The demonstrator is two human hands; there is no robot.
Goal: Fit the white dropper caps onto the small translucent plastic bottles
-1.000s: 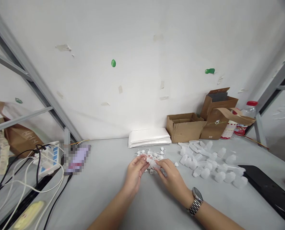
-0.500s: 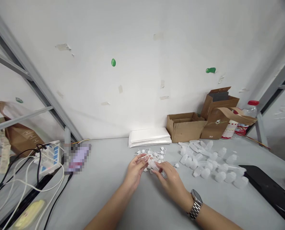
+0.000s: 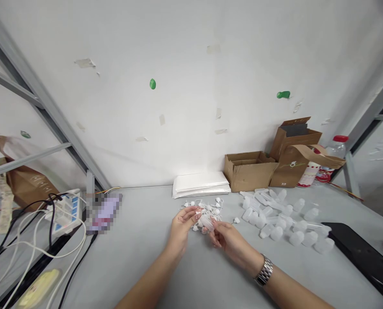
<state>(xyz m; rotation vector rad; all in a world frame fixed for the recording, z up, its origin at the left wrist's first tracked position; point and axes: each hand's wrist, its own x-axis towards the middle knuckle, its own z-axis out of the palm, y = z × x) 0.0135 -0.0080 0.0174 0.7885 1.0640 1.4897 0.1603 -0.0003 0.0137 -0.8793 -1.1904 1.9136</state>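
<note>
Over a pile of small white caps with thin strips [image 3: 216, 206], my two hands meet at one small translucent plastic bottle [image 3: 206, 222]. My right hand [image 3: 232, 242] grips the near right end of the bottle between thumb and fingers. My left hand [image 3: 182, 226] is closed in a pinch at the far left end, where a small white cap [image 3: 198, 213] shows at the fingertips. Whether the cap sits on the bottle's neck or just beside it I cannot tell. One loose white cap [image 3: 236, 220] lies right of the pile.
Several translucent bottles [image 3: 277, 233] lie spread at the right, beside a long black case [image 3: 359, 257]. White flat sheets [image 3: 201, 184], an open cardboard box [image 3: 251, 174] and a brown paper bag [image 3: 288, 169] stand along the wall. At left are a power strip [image 3: 67, 214] and cables.
My right hand has turned at the wrist and shifted its fingers on the bottle, with the watch face rolled out of sight. My left hand has barely moved.
</note>
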